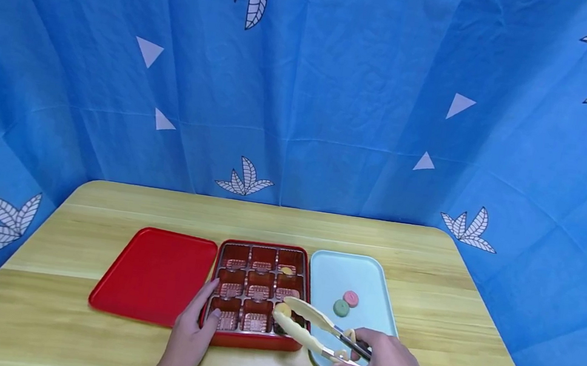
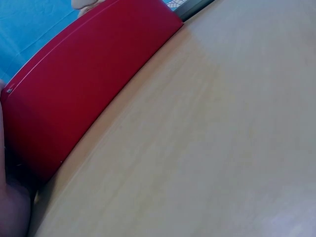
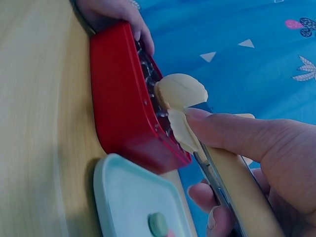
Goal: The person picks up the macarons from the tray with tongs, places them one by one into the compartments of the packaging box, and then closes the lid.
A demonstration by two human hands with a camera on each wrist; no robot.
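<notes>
My right hand [image 1: 386, 365] grips a pair of tongs [image 1: 302, 334] with cream-coloured tips. Between the tips is a round yellow macaron-like piece [image 1: 283, 309], over the near right compartment of a red box [image 1: 252, 341]. My left hand [image 1: 191, 329] holds the box at its near left corner, thumb at the rim and fingers along the left side. Within the box's right column, a yellow piece [image 1: 287, 271] lies in the far compartment and a pink piece [image 1: 288, 293] in the middle one. The left wrist view shows mainly the box's red wall [image 2: 89, 84].
On the right, a pale blue tray [image 1: 334, 273] bears a pink round piece [image 1: 351, 299] and a green one [image 1: 341, 308]. A flat red tray [image 1: 155, 276] lies left of the box. Behind the wooden table [image 1: 452, 324] hangs a blue patterned curtain [image 1: 338, 91].
</notes>
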